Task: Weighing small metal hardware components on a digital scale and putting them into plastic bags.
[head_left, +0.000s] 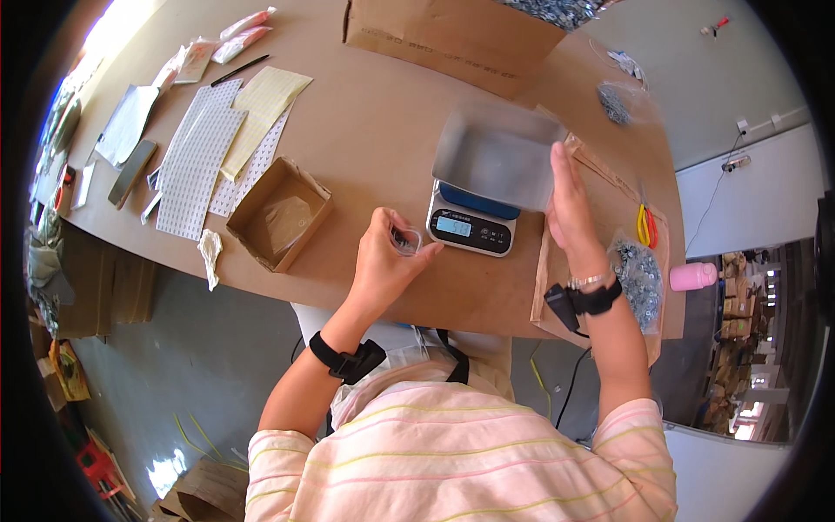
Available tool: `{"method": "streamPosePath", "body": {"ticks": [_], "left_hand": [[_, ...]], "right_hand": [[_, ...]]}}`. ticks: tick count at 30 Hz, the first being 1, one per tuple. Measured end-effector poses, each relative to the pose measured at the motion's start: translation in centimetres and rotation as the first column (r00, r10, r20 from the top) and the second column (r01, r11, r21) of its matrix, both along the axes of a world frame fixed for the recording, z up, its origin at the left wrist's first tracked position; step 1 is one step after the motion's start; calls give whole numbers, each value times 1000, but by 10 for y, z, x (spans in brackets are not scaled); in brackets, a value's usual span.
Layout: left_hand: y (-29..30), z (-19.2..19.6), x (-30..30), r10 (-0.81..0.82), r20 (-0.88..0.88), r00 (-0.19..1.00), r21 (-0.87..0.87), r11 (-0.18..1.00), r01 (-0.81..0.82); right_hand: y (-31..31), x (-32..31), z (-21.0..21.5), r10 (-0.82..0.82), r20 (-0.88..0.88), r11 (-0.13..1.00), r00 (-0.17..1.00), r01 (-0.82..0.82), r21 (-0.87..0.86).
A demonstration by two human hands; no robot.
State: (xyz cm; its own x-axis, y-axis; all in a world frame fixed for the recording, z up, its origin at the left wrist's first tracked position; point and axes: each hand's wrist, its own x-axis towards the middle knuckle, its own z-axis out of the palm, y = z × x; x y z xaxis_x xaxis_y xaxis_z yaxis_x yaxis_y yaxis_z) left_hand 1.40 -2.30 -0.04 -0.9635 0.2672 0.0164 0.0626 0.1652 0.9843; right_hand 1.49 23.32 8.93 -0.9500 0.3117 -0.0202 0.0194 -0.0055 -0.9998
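Note:
My left hand (pixel 385 261) is curled around a small clear plastic container (pixel 407 242) with a rounded rim. Small dark pieces show inside it, too small to name. Just to its right stands a digital scale (pixel 470 230) with a lit display. A translucent plastic tray (pixel 500 152), slightly blurred, is over the scale's blue platform (pixel 478 199). Along the tray's right wall lies my right hand (pixel 571 204), its fingers stretched upward and its palm turned to the tray. Whether the tray rests fully on the platform, I cannot tell.
An open cardboard box (pixel 280 213) sits left of my left hand, near printed sheets (pixel 200 157). A large carton (pixel 452 39) of metallic pieces stands at the back. Right of my right hand are yellow-handled pliers (pixel 646 226), a bag of small metal parts (pixel 639 278) and a pink bottle (pixel 693 277).

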Motion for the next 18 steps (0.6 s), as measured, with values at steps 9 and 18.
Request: {"method": "streamPosePath", "body": {"ticks": [9, 18], "left_hand": [[-6, -21, 26, -235, -49, 971, 229, 944, 240], [-17, 14, 37, -203, -221, 954, -84, 978, 188]], "right_hand": [[-45, 53, -14, 130, -236, 577, 963, 120, 808], [-79, 90, -45, 263, 87, 840, 961, -273, 470]]}}
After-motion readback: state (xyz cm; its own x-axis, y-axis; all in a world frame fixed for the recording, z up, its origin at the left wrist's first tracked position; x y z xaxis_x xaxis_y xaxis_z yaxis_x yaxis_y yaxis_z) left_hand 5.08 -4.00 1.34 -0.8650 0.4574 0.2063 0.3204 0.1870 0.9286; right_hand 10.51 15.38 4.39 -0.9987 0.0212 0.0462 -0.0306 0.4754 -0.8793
